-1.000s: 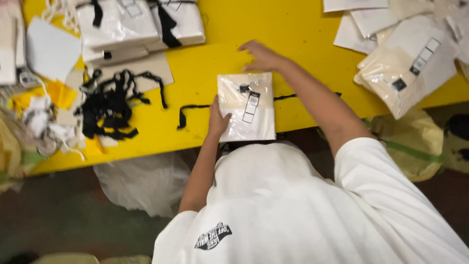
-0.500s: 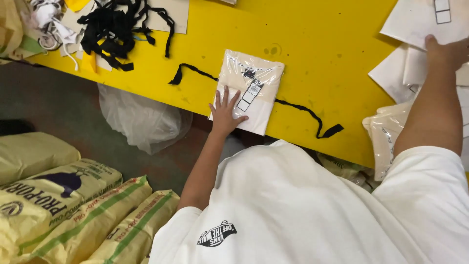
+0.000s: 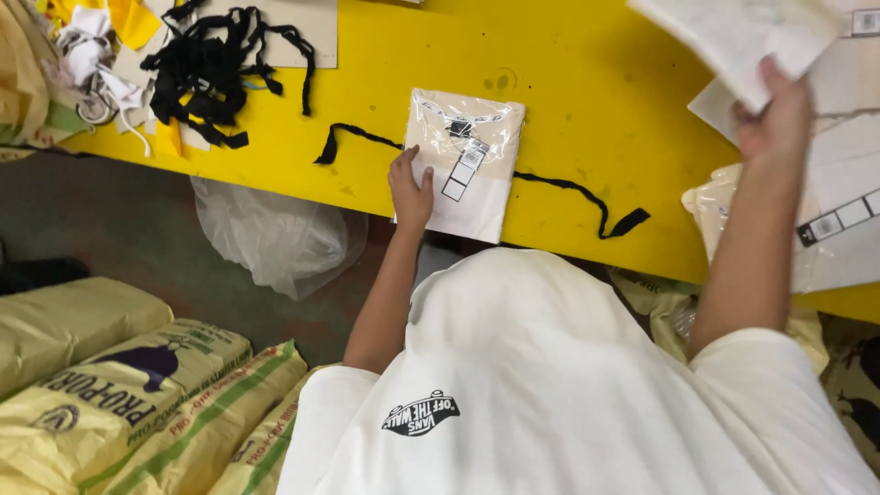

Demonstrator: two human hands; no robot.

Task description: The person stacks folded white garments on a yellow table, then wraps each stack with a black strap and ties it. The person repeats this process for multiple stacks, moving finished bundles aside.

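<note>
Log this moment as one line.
left hand: flat on bagged shirt | right hand: holding white sheet | yellow table: black strap beside shirt

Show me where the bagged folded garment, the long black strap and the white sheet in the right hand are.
bagged folded garment (image 3: 477, 197): head view, lower white part.
long black strap (image 3: 573, 188): head view, middle stretch.
white sheet (image 3: 733, 32): head view, centre.

The person's left hand lies flat, palm down, fingers together and pointing toward twelve o'clock, at the end of a bare forearm stretched straight forward from the shoulder. The right hand is raised at about two o'clock, fingers curled closed in a pinch grip, its forearm angled upward from a bent elbow.
</note>
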